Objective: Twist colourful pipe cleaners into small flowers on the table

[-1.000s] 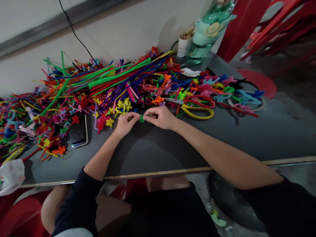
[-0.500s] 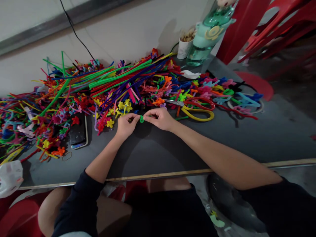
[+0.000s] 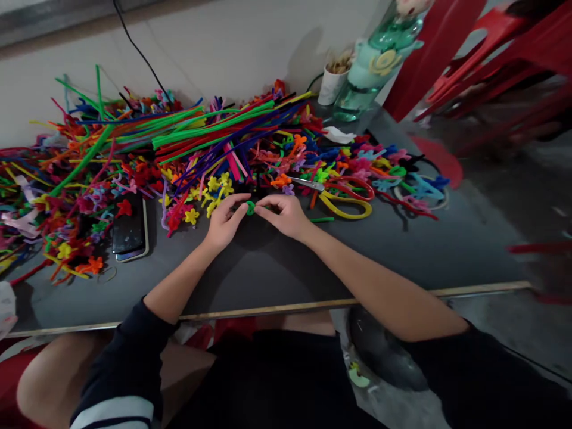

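Note:
A small looped piece of green pipe cleaner (image 3: 251, 208) is held between my two hands above the dark table. My left hand (image 3: 226, 221) pinches it from the left with thumb and fingers. From the right, the fingertips of my right hand (image 3: 285, 214) close on its other side. Just behind the hands lie bent pipe-cleaner flowers, among them a yellow flower (image 3: 192, 215) and an orange flower (image 3: 281, 181). Scissors (image 3: 347, 202) with red and yellow handles rest right of my right hand, and a short green pipe-cleaner piece (image 3: 322, 220) lies below them.
A heap of straight pipe cleaners (image 3: 214, 131) and finished shapes stretches along the wall. A phone (image 3: 130, 229) lies at the left. At the back right stand a paper cup (image 3: 332, 84) and a green bottle (image 3: 366, 74). Red chairs (image 3: 491, 59) are beyond the table.
The camera view has shifted, so the scene sits slightly farther left. Both hands still pinch the green pipe cleaner; its loop now shows turned, and the left fingers are more curled around it.

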